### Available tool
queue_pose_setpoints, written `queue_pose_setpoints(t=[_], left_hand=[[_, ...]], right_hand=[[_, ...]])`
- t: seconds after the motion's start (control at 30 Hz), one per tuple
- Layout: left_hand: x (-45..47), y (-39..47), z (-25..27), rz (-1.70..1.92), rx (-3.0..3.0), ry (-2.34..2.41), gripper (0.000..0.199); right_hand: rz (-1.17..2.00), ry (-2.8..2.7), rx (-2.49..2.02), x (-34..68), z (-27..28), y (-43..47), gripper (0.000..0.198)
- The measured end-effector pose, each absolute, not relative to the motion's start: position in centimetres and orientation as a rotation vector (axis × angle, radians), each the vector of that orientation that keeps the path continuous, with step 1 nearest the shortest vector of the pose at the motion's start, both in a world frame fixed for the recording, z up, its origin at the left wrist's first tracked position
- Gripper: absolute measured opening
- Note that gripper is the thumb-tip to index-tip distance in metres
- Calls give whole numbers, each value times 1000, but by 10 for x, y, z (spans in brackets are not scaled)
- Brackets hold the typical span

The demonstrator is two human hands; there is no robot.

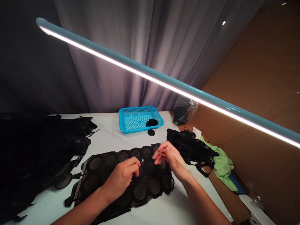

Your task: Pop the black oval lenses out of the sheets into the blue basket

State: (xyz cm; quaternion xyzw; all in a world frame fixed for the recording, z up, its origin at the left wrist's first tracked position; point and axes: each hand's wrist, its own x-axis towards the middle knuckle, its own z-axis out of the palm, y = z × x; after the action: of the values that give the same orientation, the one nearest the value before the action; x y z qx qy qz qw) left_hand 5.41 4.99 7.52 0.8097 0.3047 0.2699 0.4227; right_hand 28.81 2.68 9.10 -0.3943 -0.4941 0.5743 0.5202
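Observation:
A black sheet with rows of round discs lies on the white table in front of me. Over its middle, my left hand is closed with curled fingers, and what its fingertips grip is hidden. My right hand hovers above the sheet's right part, its fingers stretched toward the left hand and blurred by motion. I see nothing held in it. A loose black disc lies on the table beyond the sheet, just in front of a blue basket that has several black pieces inside.
A large heap of black material covers the table's left side. Tangled black scraps lie at the right, beside a green cloth. A clear plastic bag stands at the back right. A lit tube lamp crosses overhead.

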Motion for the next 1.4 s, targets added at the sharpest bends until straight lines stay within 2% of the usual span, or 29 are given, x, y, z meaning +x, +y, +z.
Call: queue_pose_setpoints(t=[0.1,0.17,0.23,0.33,0.43,0.63,0.73,0.83,1.0,1.1,1.3,1.4], left_hand=[[59,36,72,564,2159,594,37],[66,25,68,463,2179,496,36],[72,16,64,430,2251,464,17],[79,9,59,494,2310,513,26],[81,8,50,549,2288,477,20],[80,5,27,478,2422,427,29],[81,4,23,442,2476,426,41],[84,3,20,463,2508,461,51],[92,0,4,465,2636,497,53],[96,-2,-1,464,2693,532,50],[102,-1,21,502,2595,524,30],[114,22,38,577,2430,520,26]], right_hand=[[1302,-1149,-1036,309,90,18,63],[1255,-1214,-1201,318,79,7,68],[1109,-1243,-1391,325,64,-6,62],[854,-1062,-1548,331,40,-25,55],[853,-806,-1494,329,26,-39,56],[1128,-570,-1224,310,34,-41,53],[1170,-476,-1167,320,49,-39,55],[1034,-413,-1147,342,62,-39,56],[811,-535,-1257,354,65,-45,63],[870,-665,-1347,343,55,-48,68],[795,-818,-1480,330,37,-46,60],[887,-724,-1432,330,39,-45,60]])
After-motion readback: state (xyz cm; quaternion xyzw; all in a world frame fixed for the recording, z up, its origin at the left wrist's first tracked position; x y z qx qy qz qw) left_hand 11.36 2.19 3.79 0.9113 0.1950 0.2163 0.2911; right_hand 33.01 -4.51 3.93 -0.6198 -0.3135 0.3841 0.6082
